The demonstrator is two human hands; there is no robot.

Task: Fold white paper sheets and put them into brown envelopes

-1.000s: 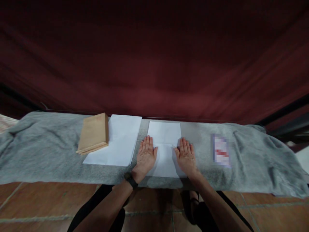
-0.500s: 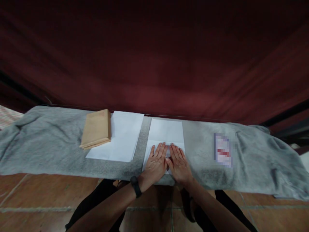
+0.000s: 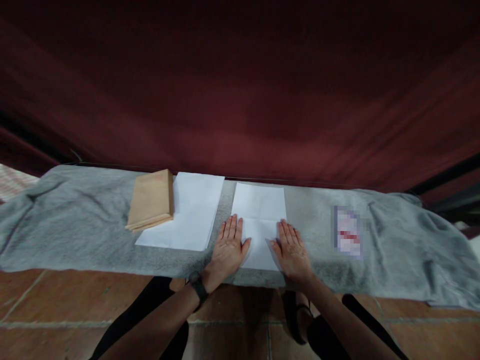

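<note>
A white sheet of paper (image 3: 260, 240) with a crease across it lies in front of me on a grey cloth. My left hand (image 3: 228, 245) rests flat on its left edge, fingers stretched forward and thumb out to the side. On the right edge lies my right hand (image 3: 292, 250), also flat, with its thumb pointing inward. The middle of the sheet shows between the two hands. Neither hand grips anything.
Left of the sheet is a stack of white paper (image 3: 197, 210), partly under a bundle of brown envelopes (image 3: 152, 200). A blurred, pixelated flat item (image 3: 348, 232) lies to the right. The grey cloth (image 3: 82, 220) covers a narrow surface before a dark red curtain (image 3: 240, 110).
Both hands have slid apart from the middle of the sheet, the left one to the left edge and the right one to the right edge. More of the paper shows.
</note>
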